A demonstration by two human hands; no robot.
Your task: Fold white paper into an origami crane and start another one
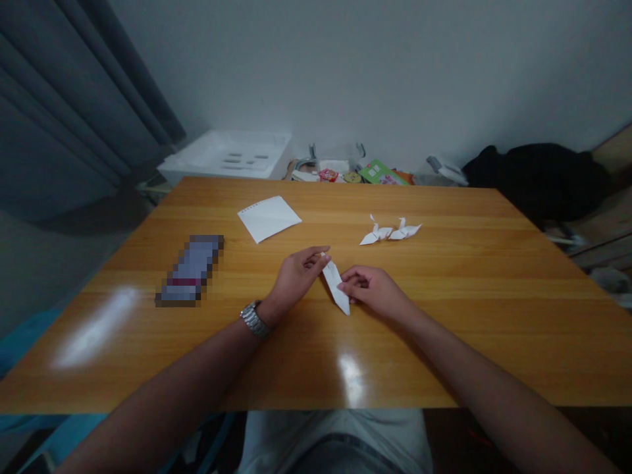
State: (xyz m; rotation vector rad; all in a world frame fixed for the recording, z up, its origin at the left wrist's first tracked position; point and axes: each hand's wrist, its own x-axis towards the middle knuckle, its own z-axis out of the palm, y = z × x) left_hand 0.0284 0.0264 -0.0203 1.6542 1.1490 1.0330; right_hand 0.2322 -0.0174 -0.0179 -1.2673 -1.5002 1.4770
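A narrow folded piece of white paper (336, 288) slants between my two hands, just above or on the wooden table. My left hand (299, 271), with a metal watch (255, 318) on its wrist, pinches the paper's far end. On the right side, my right hand (374, 290) grips the near half of the same paper between thumb and fingers. Beyond the hands stand two white origami birds (392, 232) side by side, nearly touching. A loose white sheet (269, 218) with a perforated edge lies flat at the back left.
The wooden table (474, 283) spans the view. A blurred-out phone-like device (191, 270) lies at the left. Past the far edge are a white plastic tray (232, 148), a green booklet (381, 172) and a black cloth heap (536, 178). A grey curtain (74, 99) hangs at left.
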